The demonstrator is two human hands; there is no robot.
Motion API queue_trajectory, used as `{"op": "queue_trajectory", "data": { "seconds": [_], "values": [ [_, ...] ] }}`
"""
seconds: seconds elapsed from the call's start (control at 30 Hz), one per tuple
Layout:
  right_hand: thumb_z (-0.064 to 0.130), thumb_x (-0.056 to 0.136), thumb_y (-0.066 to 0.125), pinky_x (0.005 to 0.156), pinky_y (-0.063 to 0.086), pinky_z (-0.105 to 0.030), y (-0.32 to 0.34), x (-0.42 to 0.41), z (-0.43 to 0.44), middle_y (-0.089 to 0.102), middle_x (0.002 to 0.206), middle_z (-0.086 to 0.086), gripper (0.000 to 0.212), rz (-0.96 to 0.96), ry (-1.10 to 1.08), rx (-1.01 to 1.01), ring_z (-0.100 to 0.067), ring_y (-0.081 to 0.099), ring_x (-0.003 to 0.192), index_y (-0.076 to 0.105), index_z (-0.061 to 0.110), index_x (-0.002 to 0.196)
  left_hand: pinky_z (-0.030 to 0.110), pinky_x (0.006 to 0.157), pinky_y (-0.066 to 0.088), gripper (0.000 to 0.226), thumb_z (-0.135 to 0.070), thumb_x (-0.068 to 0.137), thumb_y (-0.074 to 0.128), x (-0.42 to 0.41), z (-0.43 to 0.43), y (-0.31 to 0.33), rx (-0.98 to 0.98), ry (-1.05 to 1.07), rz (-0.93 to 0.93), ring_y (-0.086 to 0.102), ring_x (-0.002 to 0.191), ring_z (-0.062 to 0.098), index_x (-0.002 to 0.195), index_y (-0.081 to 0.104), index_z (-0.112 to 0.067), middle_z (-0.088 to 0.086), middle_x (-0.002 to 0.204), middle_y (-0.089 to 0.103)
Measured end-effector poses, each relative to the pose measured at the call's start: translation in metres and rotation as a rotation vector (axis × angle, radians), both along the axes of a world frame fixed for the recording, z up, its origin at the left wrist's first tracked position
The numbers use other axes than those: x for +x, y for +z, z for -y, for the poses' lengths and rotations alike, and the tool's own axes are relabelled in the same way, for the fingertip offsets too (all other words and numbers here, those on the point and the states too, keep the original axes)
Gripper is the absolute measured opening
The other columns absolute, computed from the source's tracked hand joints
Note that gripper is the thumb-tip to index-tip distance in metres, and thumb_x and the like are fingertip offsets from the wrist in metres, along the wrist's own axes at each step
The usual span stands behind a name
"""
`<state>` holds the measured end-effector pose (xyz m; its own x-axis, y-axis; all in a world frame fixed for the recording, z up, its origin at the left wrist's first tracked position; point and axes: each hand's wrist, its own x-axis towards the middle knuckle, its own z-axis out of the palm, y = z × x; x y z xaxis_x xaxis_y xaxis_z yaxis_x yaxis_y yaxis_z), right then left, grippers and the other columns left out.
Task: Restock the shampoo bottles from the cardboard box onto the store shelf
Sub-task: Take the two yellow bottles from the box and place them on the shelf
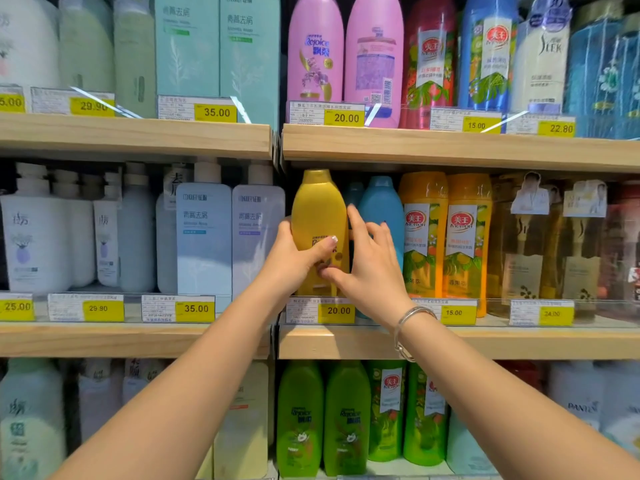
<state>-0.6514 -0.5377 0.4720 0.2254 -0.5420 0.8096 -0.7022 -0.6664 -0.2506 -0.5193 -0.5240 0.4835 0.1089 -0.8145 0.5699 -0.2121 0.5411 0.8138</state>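
Observation:
A yellow shampoo bottle (318,209) stands upright at the front left of the middle shelf (450,341), above a 20.00 price tag. My left hand (294,261) wraps its lower left side, thumb across the label. My right hand (367,261) lies against its right side, fingers spread and reaching between it and a blue bottle (381,213) just to the right. The cardboard box is out of view.
Orange bottles (446,237) stand right of the blue one, pale pump bottles (204,237) to the left. Pink bottles (315,50) fill the upper shelf and green bottles (322,417) the lower one. Price tags line the shelf edges.

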Motion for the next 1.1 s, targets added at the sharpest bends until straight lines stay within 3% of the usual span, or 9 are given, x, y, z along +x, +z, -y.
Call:
{"op": "queue_trajectory", "data": {
  "seconds": [0.1, 0.2, 0.37, 0.57, 0.73, 0.83, 0.9, 1.0, 1.1],
  "values": [
    [0.039, 0.082, 0.063, 0.119, 0.003, -0.039, -0.002, 0.004, 0.0, 0.041, 0.143, -0.005, 0.094, -0.089, -0.092, -0.108, -0.025, 0.01, 0.144, 0.003, 0.016, 0.15, 0.036, 0.089, 0.05, 0.053, -0.035, 0.088, 0.061, -0.006, 0.005, 0.004, 0.032, 0.08, 0.08, 0.055, 0.107, 0.019, 0.125, 0.025, -0.023, 0.002, 0.12, 0.052],
    [0.041, 0.081, 0.062, 0.118, 0.001, -0.043, -0.006, 0.007, 0.007, 0.031, 0.15, -0.007, 0.09, -0.17, -0.19, -0.14, -0.028, 0.002, 0.146, 0.01, 0.015, 0.149, 0.036, 0.107, 0.036, 0.077, -0.025, 0.093, 0.055, -0.013, 0.009, 0.006, 0.014, 0.15, 0.181, 0.037, 0.132, 0.027, 0.148, 0.001, -0.023, 0.012, 0.148, 0.027],
    [0.037, 0.077, 0.066, 0.115, 0.0, -0.049, -0.015, 0.011, 0.013, 0.032, 0.152, -0.008, 0.08, -0.272, -0.213, -0.23, -0.035, 0.013, 0.145, 0.03, 0.017, 0.145, 0.035, 0.109, 0.028, 0.074, -0.017, 0.096, 0.047, -0.015, 0.013, 0.001, 0.025, 0.251, 0.297, 0.026, 0.139, 0.032, 0.15, -0.004, -0.018, 0.017, 0.152, 0.015],
    [0.037, 0.078, 0.057, 0.113, 0.012, -0.053, -0.027, 0.011, 0.013, 0.041, 0.147, -0.01, 0.063, -0.194, -0.201, -0.312, -0.036, 0.025, 0.141, 0.044, 0.019, 0.137, 0.039, 0.115, 0.026, 0.076, -0.009, 0.092, 0.051, -0.007, 0.003, -0.016, -0.17, 0.32, 0.432, 0.021, 0.142, 0.022, 0.15, 0.006, -0.027, 0.0, 0.155, 0.012],
    [0.028, 0.081, 0.056, 0.108, 0.03, -0.058, -0.046, 0.014, -0.001, 0.055, 0.132, -0.012, 0.045, 0.101, -0.016, -0.366, -0.025, 0.03, 0.127, 0.056, 0.013, 0.124, 0.021, 0.111, 0.016, 0.066, -0.013, 0.087, 0.057, 0.008, -0.016, -0.039, -0.404, 0.504, 0.463, 0.023, 0.141, 0.018, 0.146, 0.029, -0.018, 0.004, 0.153, 0.024],
    [0.017, 0.08, 0.057, 0.106, 0.035, -0.05, -0.073, 0.026, -0.018, 0.058, 0.124, -0.014, 0.039, 0.193, 0.191, -0.36, -0.027, 0.038, 0.121, 0.057, 0.007, 0.118, 0.015, 0.111, 0.015, 0.06, -0.018, 0.086, 0.055, 0.019, -0.027, -0.065, -0.443, 0.597, 0.435, 0.026, 0.138, 0.015, 0.143, 0.034, -0.012, 0.0, 0.148, 0.028],
    [0.009, 0.078, 0.058, 0.108, 0.034, -0.042, -0.1, 0.038, -0.03, 0.059, 0.12, -0.016, 0.038, 0.194, 0.316, -0.328, -0.029, 0.042, 0.118, 0.059, 0.003, 0.115, 0.019, 0.112, 0.016, 0.058, -0.02, 0.086, 0.054, 0.03, -0.036, -0.091, -0.436, 0.665, 0.415, 0.026, 0.136, 0.015, 0.14, 0.037, -0.008, -0.002, 0.143, 0.028],
    [0.0, 0.075, 0.06, 0.107, 0.032, -0.035, -0.14, 0.063, -0.046, 0.061, 0.114, -0.019, 0.037, 0.181, 0.45, -0.22, -0.028, 0.045, 0.112, 0.061, -0.002, 0.112, 0.037, 0.115, 0.02, 0.058, -0.023, 0.085, 0.054, 0.054, -0.055, -0.137, -0.341, 0.746, 0.422, 0.028, 0.137, 0.021, 0.138, 0.039, -0.004, 0.01, 0.147, 0.032],
    [-0.002, 0.074, 0.059, 0.103, 0.033, -0.03, -0.178, 0.091, -0.061, 0.062, 0.112, -0.018, 0.038, 0.125, 0.532, -0.043, -0.025, 0.046, 0.11, 0.06, -0.002, 0.112, 0.038, 0.114, 0.019, 0.059, -0.026, 0.086, 0.056, 0.086, -0.08, -0.184, -0.198, 0.837, 0.441, 0.027, 0.137, 0.025, 0.139, 0.039, -0.005, 0.017, 0.148, 0.034]
  ]
}}
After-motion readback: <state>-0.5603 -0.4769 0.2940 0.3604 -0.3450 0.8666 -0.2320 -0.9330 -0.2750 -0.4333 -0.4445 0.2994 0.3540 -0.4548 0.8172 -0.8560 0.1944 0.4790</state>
